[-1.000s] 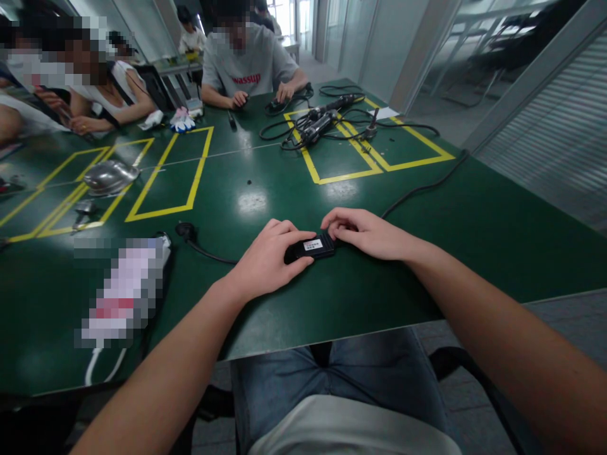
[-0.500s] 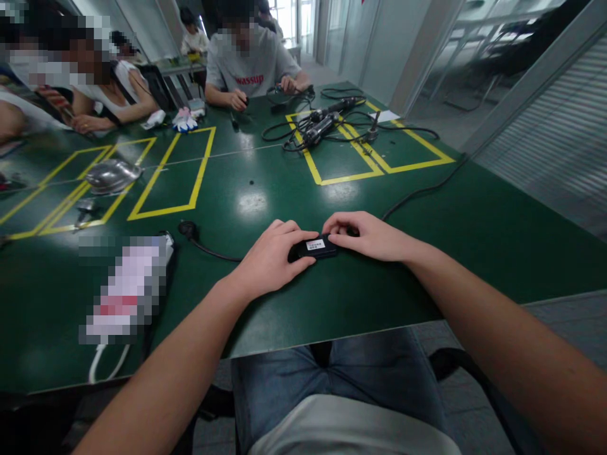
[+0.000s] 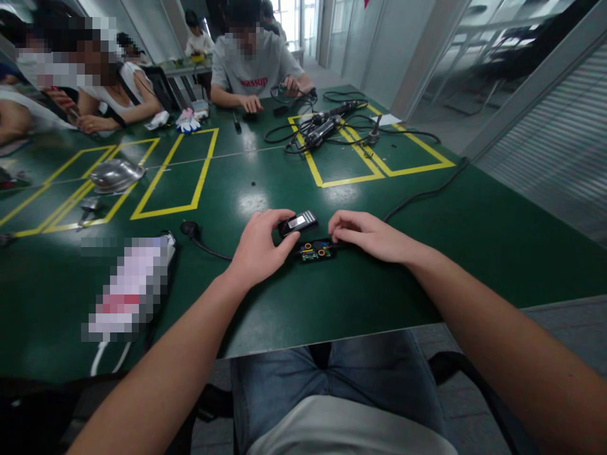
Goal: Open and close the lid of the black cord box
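My left hand (image 3: pixel 264 248) grips a black plastic cover (image 3: pixel 298 222) with a white label, between thumb and fingers. The cover is tilted and held just above an open black case bottom (image 3: pixel 317 260) on the table. Inside that case a circuit board (image 3: pixel 316 250) shows two copper-coloured rings and coloured wires. My right hand (image 3: pixel 367 234) is closed at the case's right end, fingertips pinched by the dark cable there; what they hold is hidden. A black plug (image 3: pixel 190 229) lies left of my left hand, its cord running under that hand.
A phone-like device (image 3: pixel 126 284) with a white cable lies at left. Electric screwdrivers (image 3: pixel 325 129) with tangled cords lie at the far right, and a shiny metal part (image 3: pixel 116 175) at the far left. A dark cable (image 3: pixel 427 193) runs rightward. People sit across the table.
The labelled cover has come off the case, lifted up and away by my left hand, exposing the circuit board. My right hand has stayed nearly in place.
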Available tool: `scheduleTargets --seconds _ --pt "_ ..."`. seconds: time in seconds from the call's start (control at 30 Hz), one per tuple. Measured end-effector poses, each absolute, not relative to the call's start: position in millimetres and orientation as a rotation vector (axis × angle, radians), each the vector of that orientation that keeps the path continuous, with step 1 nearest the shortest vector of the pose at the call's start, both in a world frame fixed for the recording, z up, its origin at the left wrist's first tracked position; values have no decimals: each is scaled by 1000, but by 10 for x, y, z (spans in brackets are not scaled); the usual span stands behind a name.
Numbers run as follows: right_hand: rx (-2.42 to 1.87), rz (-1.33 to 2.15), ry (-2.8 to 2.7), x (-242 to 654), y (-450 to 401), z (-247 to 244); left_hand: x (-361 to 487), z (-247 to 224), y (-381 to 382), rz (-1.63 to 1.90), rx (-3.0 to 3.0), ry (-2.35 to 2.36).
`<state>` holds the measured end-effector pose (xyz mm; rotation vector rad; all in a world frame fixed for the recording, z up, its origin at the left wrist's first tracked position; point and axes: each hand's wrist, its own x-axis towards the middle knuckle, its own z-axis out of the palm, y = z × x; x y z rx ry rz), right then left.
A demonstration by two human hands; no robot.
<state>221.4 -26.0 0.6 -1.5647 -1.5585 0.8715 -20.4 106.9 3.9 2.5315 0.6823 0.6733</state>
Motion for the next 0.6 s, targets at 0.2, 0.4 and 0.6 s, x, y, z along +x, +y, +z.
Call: scheduleTargets --seconds 0.2,0.4,0.6 --pt "-1606 804 -1703 2191 -299 68 -214 -68 1219 608 2576 897" --pt "-1643 797 -1695 2203 -304 64 -267 56 1102 672 2743 540" --pt "-1644 732 -1674 2188 -314 23 -263 107 988 285 2793 433"
